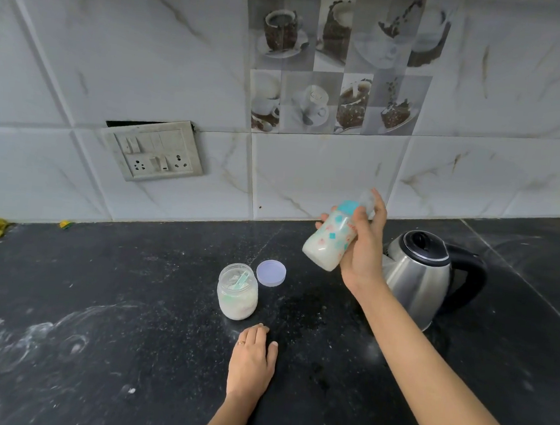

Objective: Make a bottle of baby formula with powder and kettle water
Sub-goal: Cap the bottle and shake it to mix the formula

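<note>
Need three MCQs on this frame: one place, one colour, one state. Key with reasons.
1. Where is the lid?
A) on the counter beside the powder jar
B) screwed onto the jar
C) on the kettle

2. The collar of the bottle is:
A) red
B) black
C) teal

3. The left hand:
A) is curled in a fist
B) rests flat on the counter, empty
C) holds the lid

Key: 1 A, it lies next to the open jar; 2 C, a teal ring sits below the clear cap; 3 B, its fingers lie straight on the stone.
</note>
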Motion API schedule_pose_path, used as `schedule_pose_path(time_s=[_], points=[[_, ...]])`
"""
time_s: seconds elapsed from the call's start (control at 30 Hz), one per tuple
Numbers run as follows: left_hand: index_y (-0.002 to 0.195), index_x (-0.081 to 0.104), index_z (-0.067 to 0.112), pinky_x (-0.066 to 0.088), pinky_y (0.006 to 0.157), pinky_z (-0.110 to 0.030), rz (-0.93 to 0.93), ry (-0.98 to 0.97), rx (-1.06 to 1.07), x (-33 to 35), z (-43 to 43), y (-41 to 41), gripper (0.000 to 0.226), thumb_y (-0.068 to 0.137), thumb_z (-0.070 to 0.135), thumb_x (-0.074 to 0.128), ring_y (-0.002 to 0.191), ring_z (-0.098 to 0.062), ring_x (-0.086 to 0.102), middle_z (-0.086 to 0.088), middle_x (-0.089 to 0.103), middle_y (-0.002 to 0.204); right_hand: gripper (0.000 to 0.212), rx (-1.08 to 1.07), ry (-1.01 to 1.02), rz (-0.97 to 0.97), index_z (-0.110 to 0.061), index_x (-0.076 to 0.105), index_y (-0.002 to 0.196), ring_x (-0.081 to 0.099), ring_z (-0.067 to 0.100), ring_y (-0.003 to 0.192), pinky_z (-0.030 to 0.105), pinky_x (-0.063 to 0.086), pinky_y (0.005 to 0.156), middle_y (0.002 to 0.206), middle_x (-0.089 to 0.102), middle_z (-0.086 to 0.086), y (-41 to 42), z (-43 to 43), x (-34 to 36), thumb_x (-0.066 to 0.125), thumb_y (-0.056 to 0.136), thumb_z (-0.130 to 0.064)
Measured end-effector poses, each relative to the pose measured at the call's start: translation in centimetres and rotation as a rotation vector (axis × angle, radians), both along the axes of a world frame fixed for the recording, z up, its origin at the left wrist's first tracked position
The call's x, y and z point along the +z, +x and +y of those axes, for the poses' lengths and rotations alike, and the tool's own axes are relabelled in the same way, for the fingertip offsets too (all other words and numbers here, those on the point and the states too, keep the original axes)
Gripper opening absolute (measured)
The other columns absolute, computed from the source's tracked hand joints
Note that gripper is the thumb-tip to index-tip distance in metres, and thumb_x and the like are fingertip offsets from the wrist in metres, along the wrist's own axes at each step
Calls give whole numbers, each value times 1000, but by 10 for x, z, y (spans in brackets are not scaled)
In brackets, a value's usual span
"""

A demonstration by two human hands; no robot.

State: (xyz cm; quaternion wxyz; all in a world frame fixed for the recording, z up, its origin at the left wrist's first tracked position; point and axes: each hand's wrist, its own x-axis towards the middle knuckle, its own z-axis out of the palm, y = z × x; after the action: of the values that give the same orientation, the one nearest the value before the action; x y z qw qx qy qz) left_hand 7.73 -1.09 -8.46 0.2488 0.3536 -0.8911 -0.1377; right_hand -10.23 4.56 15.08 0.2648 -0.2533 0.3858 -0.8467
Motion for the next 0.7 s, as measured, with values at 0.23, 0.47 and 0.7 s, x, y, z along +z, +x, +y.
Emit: schedule_pose_path(time_s=[0.23, 0.47, 0.7], points=[[103, 62, 14, 52, 86, -32, -5, 13, 5, -4, -2, -1, 21, 87, 27, 62, 98, -19, 60, -1, 65, 106, 36, 116, -52, -305, -29, 45, 131, 69, 34, 87, 50, 57, 80, 112, 56, 22, -15, 1, 7, 52, 97, -22], [107, 61, 13, 50, 89, -33, -13, 34, 22, -5, -1, -3, 23, 90, 29, 57, 104, -20, 57, -1, 64, 110, 32, 144, -30, -345, -26, 50, 125, 67, 37, 91, 52, 56, 82, 107, 61, 23, -20, 4, -2, 57, 94, -25], [108, 61, 13, 50, 89, -34, -15, 39, 30, -7, -2, -4, 24, 90, 29, 58, 104, -21, 57, -1, 63, 112, 35, 213, 1, -315, -24, 48, 127, 68, 35, 87, 52, 57, 83, 101, 65, 22, -17, 11, -9, 53, 93, -26]])
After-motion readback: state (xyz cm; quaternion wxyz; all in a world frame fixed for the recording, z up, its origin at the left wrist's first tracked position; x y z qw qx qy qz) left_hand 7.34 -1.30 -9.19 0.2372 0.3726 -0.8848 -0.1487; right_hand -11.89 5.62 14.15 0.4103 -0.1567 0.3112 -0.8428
